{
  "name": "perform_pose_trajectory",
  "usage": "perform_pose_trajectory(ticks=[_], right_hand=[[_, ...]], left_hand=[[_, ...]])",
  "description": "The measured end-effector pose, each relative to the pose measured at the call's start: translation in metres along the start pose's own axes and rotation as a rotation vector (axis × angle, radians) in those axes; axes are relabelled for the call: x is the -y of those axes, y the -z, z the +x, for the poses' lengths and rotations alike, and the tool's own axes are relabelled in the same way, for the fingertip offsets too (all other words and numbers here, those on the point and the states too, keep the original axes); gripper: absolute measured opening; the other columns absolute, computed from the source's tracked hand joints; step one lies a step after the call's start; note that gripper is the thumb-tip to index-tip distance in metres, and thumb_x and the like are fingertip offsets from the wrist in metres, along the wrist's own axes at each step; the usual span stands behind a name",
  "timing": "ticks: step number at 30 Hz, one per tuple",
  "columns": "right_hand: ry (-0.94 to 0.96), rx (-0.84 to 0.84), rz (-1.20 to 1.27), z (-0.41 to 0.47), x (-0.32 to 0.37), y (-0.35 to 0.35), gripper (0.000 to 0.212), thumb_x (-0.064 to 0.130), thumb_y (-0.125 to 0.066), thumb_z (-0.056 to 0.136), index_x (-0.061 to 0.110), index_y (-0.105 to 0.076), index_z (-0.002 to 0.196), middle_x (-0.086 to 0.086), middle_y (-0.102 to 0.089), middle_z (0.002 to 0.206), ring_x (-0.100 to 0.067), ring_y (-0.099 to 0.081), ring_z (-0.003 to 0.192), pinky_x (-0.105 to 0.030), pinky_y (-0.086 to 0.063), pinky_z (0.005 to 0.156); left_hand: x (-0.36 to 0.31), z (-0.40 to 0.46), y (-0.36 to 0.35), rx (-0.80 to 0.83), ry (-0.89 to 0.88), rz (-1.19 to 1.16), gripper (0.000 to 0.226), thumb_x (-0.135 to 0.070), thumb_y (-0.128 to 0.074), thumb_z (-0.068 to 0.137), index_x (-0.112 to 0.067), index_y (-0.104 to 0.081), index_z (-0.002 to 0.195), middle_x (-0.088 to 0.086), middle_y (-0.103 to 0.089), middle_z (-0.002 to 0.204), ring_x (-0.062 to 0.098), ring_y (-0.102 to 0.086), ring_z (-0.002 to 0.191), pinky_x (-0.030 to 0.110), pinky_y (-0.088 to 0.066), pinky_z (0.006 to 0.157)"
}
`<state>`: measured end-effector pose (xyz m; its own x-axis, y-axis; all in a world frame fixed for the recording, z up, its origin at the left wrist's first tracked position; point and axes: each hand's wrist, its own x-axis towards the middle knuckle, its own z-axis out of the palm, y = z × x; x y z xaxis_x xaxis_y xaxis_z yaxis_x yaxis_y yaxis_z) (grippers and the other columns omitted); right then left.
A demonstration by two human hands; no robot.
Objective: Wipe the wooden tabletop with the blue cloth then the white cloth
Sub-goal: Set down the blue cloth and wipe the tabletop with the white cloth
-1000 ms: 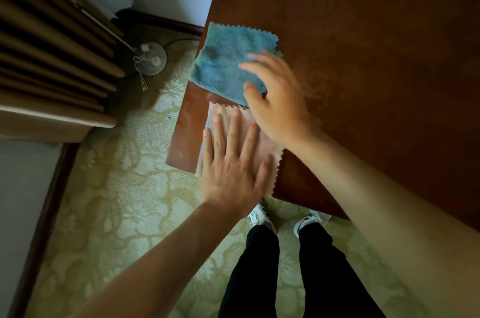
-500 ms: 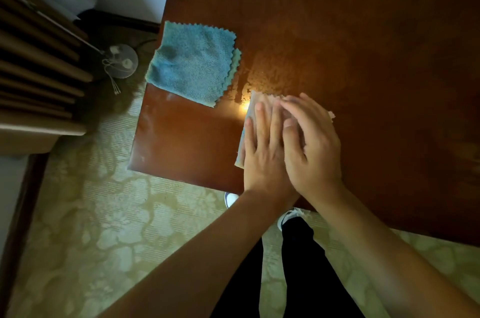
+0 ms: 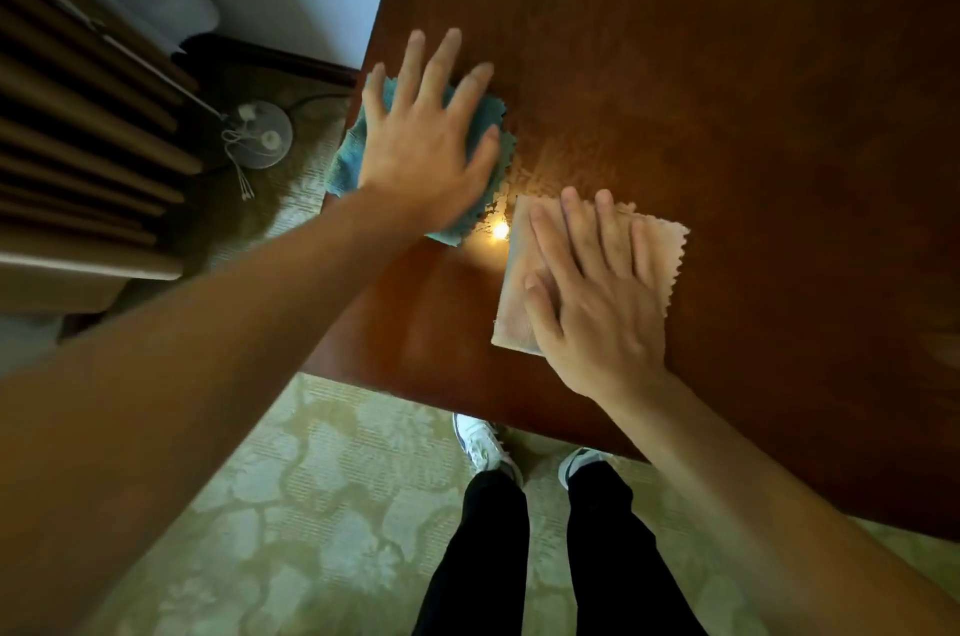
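The dark wooden tabletop [image 3: 727,89] fills the upper right of the head view. A blue cloth [image 3: 349,157] lies at the table's left edge, partly overhanging it. My left hand [image 3: 423,141] lies flat on it with fingers spread, covering most of the cloth. A white cloth [image 3: 517,302], folded, rests near the front edge to the right of the blue one. My right hand [image 3: 592,292] presses flat on it, fingers pointing away from me. The two cloths lie close together but apart.
A bright light reflection [image 3: 500,231] shines on the wood between the cloths. Left of the table stand ribbed curtains [image 3: 78,126] and a round floor-lamp base with a cord [image 3: 260,133]. My legs and white shoes [image 3: 483,448] stand on patterned carpet at the table's front edge.
My left hand has left the white cloth and moved up-left onto the blue cloth. My right hand stays on the white cloth, which was slid right from the table's corner a second ago.
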<state>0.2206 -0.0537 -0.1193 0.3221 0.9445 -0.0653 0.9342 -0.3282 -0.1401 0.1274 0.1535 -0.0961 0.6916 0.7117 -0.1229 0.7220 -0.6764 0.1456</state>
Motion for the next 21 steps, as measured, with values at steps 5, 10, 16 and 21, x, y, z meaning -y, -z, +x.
perform_pose_trajectory(ticks=[5,10,16,21], right_hand=[[-0.006,0.029,-0.050,0.024,-0.004,0.002,0.065,0.049,-0.024,0.104,0.025,-0.017,0.164,-0.008,-0.016,0.171,-0.031,-0.010,0.159,-0.053,-0.012,0.127],[-0.040,0.055,-0.060,0.028,0.002,0.005,0.068,0.052,-0.022,0.104,0.022,-0.015,0.164,-0.010,-0.015,0.171,-0.033,-0.009,0.159,-0.053,-0.011,0.127],[-0.048,0.039,-0.050,-0.017,0.028,-0.003,0.068,0.055,-0.030,0.102,0.022,-0.026,0.162,-0.009,-0.023,0.169,-0.033,-0.017,0.158,-0.056,-0.020,0.125],[-0.034,0.005,-0.042,0.006,0.017,-0.003,0.067,0.054,-0.032,0.101,0.024,-0.030,0.161,-0.008,-0.026,0.168,-0.031,-0.018,0.158,-0.056,-0.020,0.125]], left_hand=[[0.005,0.015,-0.024,0.005,0.035,0.072,0.067,-0.058,-0.009,0.102,-0.027,-0.007,0.162,0.005,0.000,0.170,0.030,0.005,0.156,0.054,0.007,0.122],[0.005,0.015,-0.027,-0.038,0.044,0.051,0.069,-0.061,-0.006,0.100,-0.029,0.002,0.161,0.006,0.003,0.170,0.029,0.007,0.156,0.053,0.008,0.122],[0.002,0.013,-0.024,-0.033,0.059,0.011,0.067,-0.057,-0.006,0.102,-0.027,-0.008,0.161,0.002,0.002,0.170,0.026,0.006,0.156,0.055,0.006,0.123],[0.002,0.015,-0.026,-0.031,0.069,0.004,0.066,-0.056,-0.008,0.102,-0.026,-0.012,0.161,0.001,-0.002,0.170,0.024,0.003,0.156,0.055,0.004,0.122]])
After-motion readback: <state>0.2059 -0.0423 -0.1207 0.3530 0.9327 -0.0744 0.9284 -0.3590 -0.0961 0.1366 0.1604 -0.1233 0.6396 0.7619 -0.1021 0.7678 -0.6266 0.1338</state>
